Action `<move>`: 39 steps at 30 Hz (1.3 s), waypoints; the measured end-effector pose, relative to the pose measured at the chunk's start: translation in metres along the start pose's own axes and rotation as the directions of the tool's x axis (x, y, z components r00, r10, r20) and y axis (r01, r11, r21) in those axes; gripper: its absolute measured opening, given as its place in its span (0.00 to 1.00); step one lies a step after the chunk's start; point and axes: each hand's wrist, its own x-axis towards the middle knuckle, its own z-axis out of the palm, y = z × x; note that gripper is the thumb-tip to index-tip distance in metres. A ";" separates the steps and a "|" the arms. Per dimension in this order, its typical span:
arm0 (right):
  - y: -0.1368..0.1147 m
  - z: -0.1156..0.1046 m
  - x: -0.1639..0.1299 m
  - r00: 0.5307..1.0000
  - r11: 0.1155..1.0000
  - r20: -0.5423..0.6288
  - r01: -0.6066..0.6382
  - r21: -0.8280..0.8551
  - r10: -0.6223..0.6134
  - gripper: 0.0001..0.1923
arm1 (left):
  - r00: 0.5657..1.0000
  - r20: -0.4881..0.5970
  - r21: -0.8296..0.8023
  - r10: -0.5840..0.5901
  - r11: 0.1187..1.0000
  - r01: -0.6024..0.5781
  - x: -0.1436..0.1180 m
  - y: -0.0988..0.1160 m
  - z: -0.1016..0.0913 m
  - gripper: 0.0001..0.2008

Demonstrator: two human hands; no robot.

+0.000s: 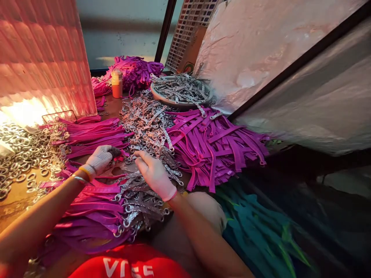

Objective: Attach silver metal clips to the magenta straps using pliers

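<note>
My left hand [100,159], in a white knit glove, is closed around a small dark object, its fist resting on purple straps [95,135]. My right hand [153,173], also gloved, lies flat with fingers reaching into a heap of silver metal chain pieces [147,123] at the middle of the table. What the right fingers pinch is too small to tell. Below both hands lies a stack of purple straps with metal rings and chains attached [116,208].
Loose metal rings [20,154] cover the table's left side. A round tray [162,99] of metal clips and an orange bottle [117,83] stand at the back. More purple straps [214,146] spread right. Plastic sheeting [290,69] rises on the right; teal straps [261,235] lie lower right.
</note>
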 end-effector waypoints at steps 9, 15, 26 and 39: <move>-0.027 0.040 -0.020 0.947 0.942 0.236 0.269 -0.201 -0.220 0.13 | 0.998 0.059 -0.409 0.011 0.912 0.014 -0.099 -0.008 -0.012 0.19; -0.038 0.057 -0.035 0.925 0.838 0.305 0.345 -0.423 -0.227 0.15 | 1.000 -0.012 -0.421 0.011 0.907 -0.015 -0.117 -0.015 -0.008 0.19; -0.048 0.065 -0.048 0.932 0.720 0.305 0.347 -0.601 -0.194 0.17 | 0.935 -0.165 0.271 0.314 0.926 -0.264 -0.137 -0.027 -0.006 0.09; -0.057 0.062 -0.046 0.901 0.710 0.434 0.310 -0.632 -0.006 0.16 | 0.997 0.008 0.209 0.071 0.975 -0.071 -0.136 -0.042 -0.013 0.14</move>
